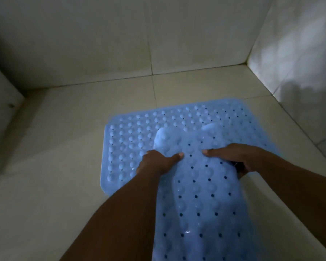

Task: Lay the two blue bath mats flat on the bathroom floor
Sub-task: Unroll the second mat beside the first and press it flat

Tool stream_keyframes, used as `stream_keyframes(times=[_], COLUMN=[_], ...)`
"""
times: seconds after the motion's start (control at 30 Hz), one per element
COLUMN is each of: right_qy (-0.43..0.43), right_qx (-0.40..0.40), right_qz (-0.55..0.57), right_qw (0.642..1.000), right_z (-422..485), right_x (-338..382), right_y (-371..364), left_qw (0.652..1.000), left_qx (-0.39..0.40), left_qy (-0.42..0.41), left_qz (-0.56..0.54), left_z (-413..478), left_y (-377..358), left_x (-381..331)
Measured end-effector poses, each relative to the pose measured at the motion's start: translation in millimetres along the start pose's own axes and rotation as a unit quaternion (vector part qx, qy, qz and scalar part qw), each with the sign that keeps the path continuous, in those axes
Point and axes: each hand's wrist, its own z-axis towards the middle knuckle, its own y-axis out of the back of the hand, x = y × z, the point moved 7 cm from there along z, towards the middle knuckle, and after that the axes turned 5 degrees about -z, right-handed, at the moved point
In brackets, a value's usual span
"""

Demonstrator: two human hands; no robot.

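Observation:
One blue bath mat (132, 136), bumpy and dotted with small holes, lies flat on the tiled floor near the corner. A second blue mat (201, 200) hangs in front of me over the first one, its top end curled and bunched. My left hand (156, 162) grips its left edge with the thumb on top. My right hand (233, 157) grips its right edge the same way. The lower part of the held mat runs off the bottom of the view.
Pale tiled floor (73, 166) stretches left of the mats. Tiled walls (102, 34) meet in a corner at the back right. A white ledge or fixture (2, 95) juts in at the left edge. The room is dim.

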Motion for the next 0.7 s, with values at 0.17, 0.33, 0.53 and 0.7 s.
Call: stream_keyframes(times=[0.17,0.33,0.53,0.7], right_qy=[0.029,0.044,0.109,0.113], right_qx=[0.0,0.026,0.096,0.104], right_qz=[0.066,0.141,0.098,0.131], right_qw=[0.997,0.989,0.985,0.979], right_z=[13.2,18.8,1.3,-3.0], right_x=[-48.8,-80.6,-68.1,-80.9], right_y=[-35.5,-46.8,-81.5,-80.6], left_qw=[0.992,0.982,0.987,0.979], left_qx=[-0.091,-0.109,-0.034,0.031], left_qy=[0.09,0.143,0.018,0.015], left_qz=[0.011,0.063,0.158,0.202], left_z=[-23.4,-58.5,-64.6,-70.9], left_y=[-8.9,-10.0,-41.8,-83.6], left_x=[100.0,168.3,145.1,141.3])
